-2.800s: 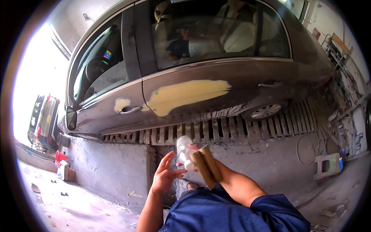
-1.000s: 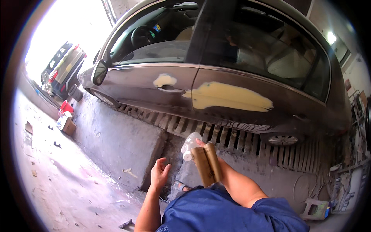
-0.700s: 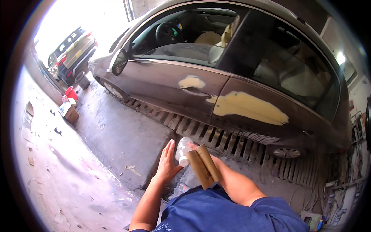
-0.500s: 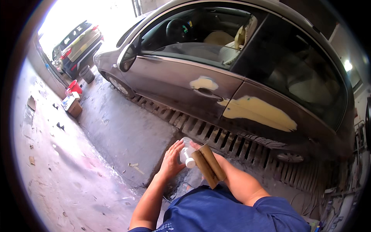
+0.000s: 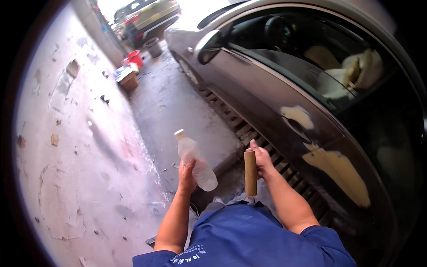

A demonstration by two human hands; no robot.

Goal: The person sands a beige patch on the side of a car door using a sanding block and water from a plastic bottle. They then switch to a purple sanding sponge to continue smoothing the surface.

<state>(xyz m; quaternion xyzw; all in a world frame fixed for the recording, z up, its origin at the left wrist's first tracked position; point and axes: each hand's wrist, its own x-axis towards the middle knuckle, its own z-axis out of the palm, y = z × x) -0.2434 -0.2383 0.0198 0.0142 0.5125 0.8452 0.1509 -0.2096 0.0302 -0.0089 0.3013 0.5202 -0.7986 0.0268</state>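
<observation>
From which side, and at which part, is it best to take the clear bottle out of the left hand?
Probably by the tapering shoulder of the clear bottle, just below its pale cap, coming from the far side: that end points forward and is uncovered, while the left hand grips the body lower down.

Daylight floods in from the far end, where the opening (image 5: 195, 10) burns out to white and haze washes over the far vehicle (image 5: 153, 20). The pale surface (image 5: 58, 173) on the left is bright, nearly overexposed in patches. The car (image 5: 267, 100) carries a sheen on its far end but sinks almost to black at near right; its window (image 5: 307, 44) is murky, and the slats (image 5: 233, 119) have deep shadow between them. The bottle (image 5: 198, 162) glows milky. Fine detail is soft, straight edges bow, and black vignetting rounds off the corners.
</observation>
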